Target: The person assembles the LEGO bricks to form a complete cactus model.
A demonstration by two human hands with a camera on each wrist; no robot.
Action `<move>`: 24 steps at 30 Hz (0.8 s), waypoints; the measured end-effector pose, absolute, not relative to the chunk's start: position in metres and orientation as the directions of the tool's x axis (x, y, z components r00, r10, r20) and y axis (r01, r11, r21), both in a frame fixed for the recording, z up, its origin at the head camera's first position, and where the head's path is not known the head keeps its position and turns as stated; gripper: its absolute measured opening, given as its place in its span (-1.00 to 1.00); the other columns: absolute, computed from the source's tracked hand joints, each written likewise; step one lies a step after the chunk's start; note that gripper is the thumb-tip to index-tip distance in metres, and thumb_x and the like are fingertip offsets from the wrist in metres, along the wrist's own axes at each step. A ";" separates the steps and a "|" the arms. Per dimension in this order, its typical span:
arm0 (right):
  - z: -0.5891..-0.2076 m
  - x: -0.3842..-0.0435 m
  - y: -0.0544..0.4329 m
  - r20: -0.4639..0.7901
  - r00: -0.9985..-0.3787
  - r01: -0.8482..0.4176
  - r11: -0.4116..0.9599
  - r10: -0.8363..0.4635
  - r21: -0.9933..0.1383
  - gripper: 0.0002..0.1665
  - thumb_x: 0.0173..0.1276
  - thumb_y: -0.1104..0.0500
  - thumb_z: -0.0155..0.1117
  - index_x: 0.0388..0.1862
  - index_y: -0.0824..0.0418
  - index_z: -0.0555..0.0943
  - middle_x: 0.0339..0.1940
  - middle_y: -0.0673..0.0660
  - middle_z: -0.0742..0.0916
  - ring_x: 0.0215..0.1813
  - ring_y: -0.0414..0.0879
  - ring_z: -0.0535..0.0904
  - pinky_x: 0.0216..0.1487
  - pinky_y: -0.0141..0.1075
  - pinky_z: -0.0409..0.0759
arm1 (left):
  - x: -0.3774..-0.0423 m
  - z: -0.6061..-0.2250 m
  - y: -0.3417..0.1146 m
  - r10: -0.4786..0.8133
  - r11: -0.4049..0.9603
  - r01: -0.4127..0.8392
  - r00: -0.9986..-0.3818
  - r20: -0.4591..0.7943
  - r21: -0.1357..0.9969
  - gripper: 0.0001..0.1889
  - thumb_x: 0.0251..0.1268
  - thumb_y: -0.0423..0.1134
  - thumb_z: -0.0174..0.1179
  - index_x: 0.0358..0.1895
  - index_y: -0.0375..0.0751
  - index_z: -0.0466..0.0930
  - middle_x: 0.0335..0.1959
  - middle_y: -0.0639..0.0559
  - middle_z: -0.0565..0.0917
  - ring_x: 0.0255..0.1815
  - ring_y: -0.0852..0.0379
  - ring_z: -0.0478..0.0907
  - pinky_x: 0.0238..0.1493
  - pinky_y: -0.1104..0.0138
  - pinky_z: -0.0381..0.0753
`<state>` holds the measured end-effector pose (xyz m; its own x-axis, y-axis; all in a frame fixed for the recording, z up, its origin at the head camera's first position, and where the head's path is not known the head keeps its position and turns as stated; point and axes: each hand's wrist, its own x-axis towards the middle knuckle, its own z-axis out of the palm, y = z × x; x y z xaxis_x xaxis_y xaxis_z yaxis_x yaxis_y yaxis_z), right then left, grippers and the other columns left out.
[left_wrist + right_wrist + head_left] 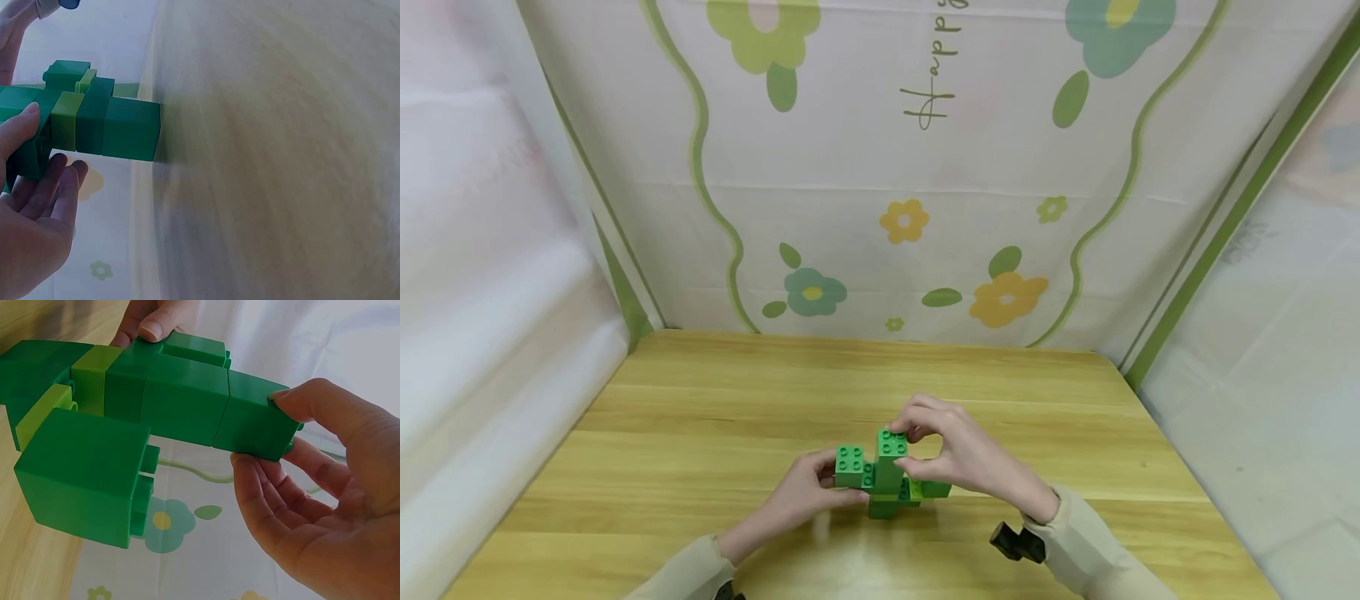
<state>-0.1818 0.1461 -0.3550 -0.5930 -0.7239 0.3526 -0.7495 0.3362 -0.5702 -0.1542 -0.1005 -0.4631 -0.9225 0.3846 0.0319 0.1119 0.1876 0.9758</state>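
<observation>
A structure of stacked green toy building blocks (883,487) stands upright on the table, with side arms to the left and right. Thin light-green blocks (65,122) sit within it. My left hand (805,496) grips it around the left arm, near the raised left block (849,462); the left thumb (159,324) presses on a dark green block in the right wrist view. With thumb and fingers, my right hand (966,450) pinches the top block (256,419) of the central column. That block sits flush on the one below. The right arm's block (84,475) shows bare studs.
The wooden table (715,408) extends around the blocks. A white cloth wall (850,167) with printed flowers rises behind its far edge, and white cloth sides (490,292) flank it. Black wrist devices (1018,543) are worn at the sleeves.
</observation>
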 end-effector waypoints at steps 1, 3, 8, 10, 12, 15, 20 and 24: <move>-0.355 -0.182 0.146 0.351 -0.594 -0.748 0.336 -0.724 -0.572 -0.73 0.19 0.29 0.42 -0.12 0.19 0.64 -0.13 0.07 0.69 -0.16 -0.18 0.68 -0.10 -0.34 0.75 | -0.154 -0.463 -0.101 0.384 0.188 0.113 -0.923 0.032 0.976 -0.41 0.06 -0.18 0.49 0.16 -0.39 0.56 0.02 -0.28 0.71 -0.11 0.23 0.71 -0.01 0.45 0.71; -0.354 -0.181 0.146 0.349 -0.596 -0.746 0.337 -0.723 -0.575 -0.73 0.19 0.29 0.42 -0.11 0.19 0.64 -0.13 0.07 0.69 -0.16 -0.18 0.68 -0.10 -0.31 0.75 | -0.154 -0.463 -0.101 0.383 0.184 0.114 -0.923 0.035 0.976 -0.41 0.07 -0.18 0.49 0.15 -0.39 0.56 0.02 -0.28 0.70 -0.11 0.24 0.71 -0.02 0.45 0.71; -0.357 -0.181 0.145 0.358 -0.589 -0.753 0.330 -0.725 -0.570 -0.69 0.18 0.29 0.43 -0.07 0.18 0.63 -0.11 0.04 0.67 -0.12 -0.20 0.66 -0.07 -0.37 0.74 | -0.153 -0.463 -0.101 0.376 0.185 0.109 -0.926 0.032 0.977 -0.42 0.05 -0.20 0.50 0.14 -0.38 0.57 0.01 -0.27 0.71 -0.12 0.22 0.71 -0.02 0.44 0.71; -0.359 -0.181 0.145 0.371 -0.584 -0.758 0.322 -0.722 -0.567 -0.67 0.18 0.29 0.43 -0.05 0.19 0.62 -0.10 0.04 0.67 -0.11 -0.21 0.65 -0.06 -0.39 0.73 | -0.153 -0.463 -0.101 0.373 0.190 0.105 -0.928 0.027 0.976 -0.42 0.04 -0.20 0.50 0.14 -0.38 0.57 0.00 -0.27 0.71 -0.11 0.19 0.71 -0.02 0.44 0.71; -0.361 -0.180 0.146 0.386 -0.586 -0.761 0.319 -0.713 -0.566 -0.65 0.18 0.29 0.43 -0.03 0.19 0.62 -0.10 0.04 0.66 -0.09 -0.21 0.65 -0.06 -0.39 0.73 | -0.153 -0.463 -0.101 0.371 0.190 0.102 -0.928 0.025 0.976 -0.42 0.04 -0.21 0.51 0.14 -0.39 0.57 0.00 -0.27 0.71 -0.10 0.16 0.72 -0.02 0.44 0.71; -0.364 -0.178 0.146 0.406 -0.588 -0.764 0.316 -0.700 -0.562 -0.63 0.20 0.30 0.42 0.00 0.20 0.61 -0.08 0.04 0.66 -0.08 -0.20 0.65 -0.06 -0.36 0.75 | -0.153 -0.463 -0.100 0.370 0.188 0.100 -0.929 0.024 0.977 -0.41 0.03 -0.21 0.51 0.14 -0.40 0.56 -0.01 -0.27 0.71 -0.09 0.11 0.72 -0.02 0.43 0.71; -0.365 -0.174 0.148 0.433 -0.579 -0.781 0.318 -0.691 -0.538 -0.59 0.26 0.28 0.41 0.09 0.18 0.60 -0.07 0.04 0.64 -0.06 -0.18 0.65 -0.05 -0.39 0.73 | -0.153 -0.462 -0.100 0.375 0.179 0.100 -0.927 0.026 0.979 -0.41 0.04 -0.22 0.50 0.14 -0.41 0.56 0.00 -0.28 0.71 -0.09 0.10 0.72 -0.01 0.42 0.72; -0.366 -0.172 0.154 0.462 -0.574 -0.792 0.316 -0.676 -0.522 -0.57 0.30 0.26 0.39 0.15 0.19 0.58 -0.06 0.03 0.66 -0.06 -0.12 0.65 -0.04 -0.38 0.73 | -0.152 -0.462 -0.100 0.381 0.169 0.100 -0.924 0.029 0.981 -0.41 0.04 -0.23 0.50 0.15 -0.40 0.55 0.00 -0.28 0.71 -0.09 0.11 0.72 -0.01 0.42 0.72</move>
<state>-0.1719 0.1539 -0.3660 -0.5741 -0.6761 0.4619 -0.7921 0.3158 -0.5223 -0.1525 -0.1002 -0.4616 -0.9242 0.3808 0.0287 0.1001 0.1690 0.9805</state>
